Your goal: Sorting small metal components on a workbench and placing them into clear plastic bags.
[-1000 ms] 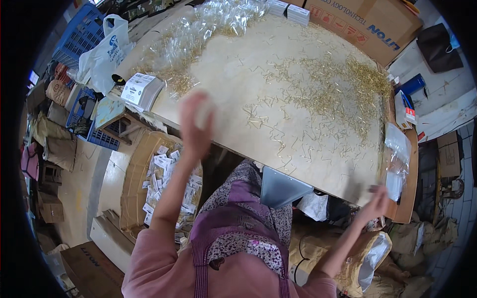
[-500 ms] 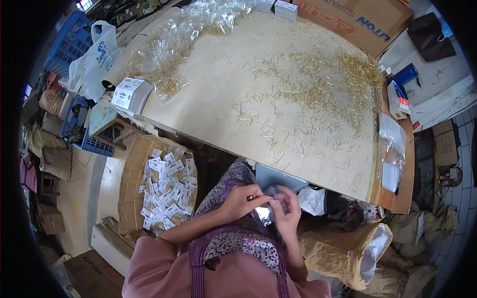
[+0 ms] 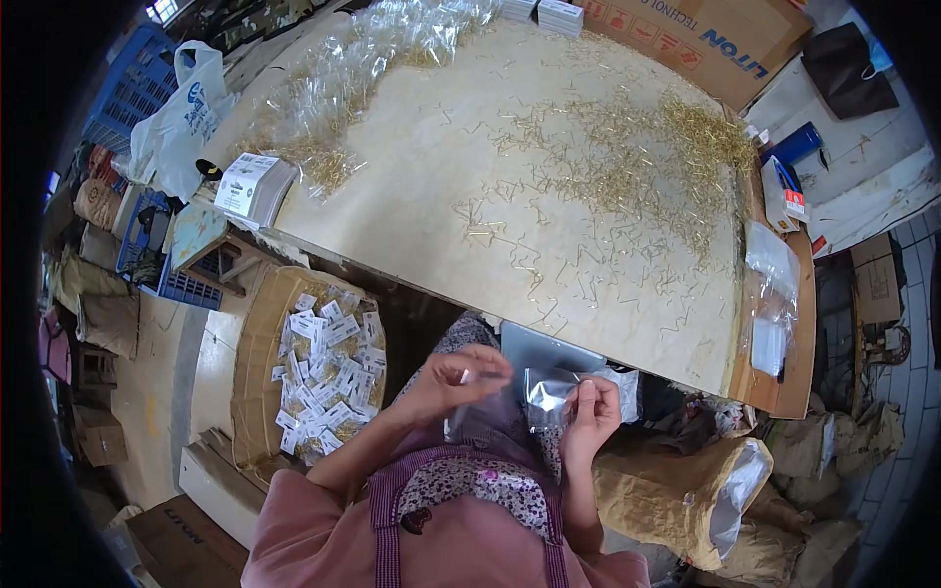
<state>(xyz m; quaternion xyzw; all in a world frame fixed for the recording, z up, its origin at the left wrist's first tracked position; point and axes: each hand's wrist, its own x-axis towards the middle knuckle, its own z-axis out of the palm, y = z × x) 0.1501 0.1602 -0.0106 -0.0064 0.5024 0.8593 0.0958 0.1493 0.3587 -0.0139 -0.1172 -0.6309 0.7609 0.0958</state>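
Note:
Above my lap, my right hand [image 3: 592, 414] pinches the edge of a small clear plastic bag [image 3: 547, 396] between thumb and fingers. My left hand [image 3: 453, 384] is closed just to the left, apart from that bag, with its fingertips smeared by motion. A second thin clear piece of plastic [image 3: 455, 427] shows by its fingers and looks like another bag. Beyond both hands, many bent gold-coloured wire hooks [image 3: 627, 176] lie scattered over the pale tabletop [image 3: 412, 196].
Filled clear bags [image 3: 333, 88] lie along the table's far left, near a stack of white cards [image 3: 257, 188]. A cardboard box [image 3: 257, 392] at left holds many carded packets [image 3: 328, 377]. Flat clear bags [image 3: 769, 338] lie at the right edge. A brown sack [image 3: 676, 490] stands at lower right.
My hands were together around clear plastic and have moved apart. The right went right with a bag; the left shifted left and slightly up.

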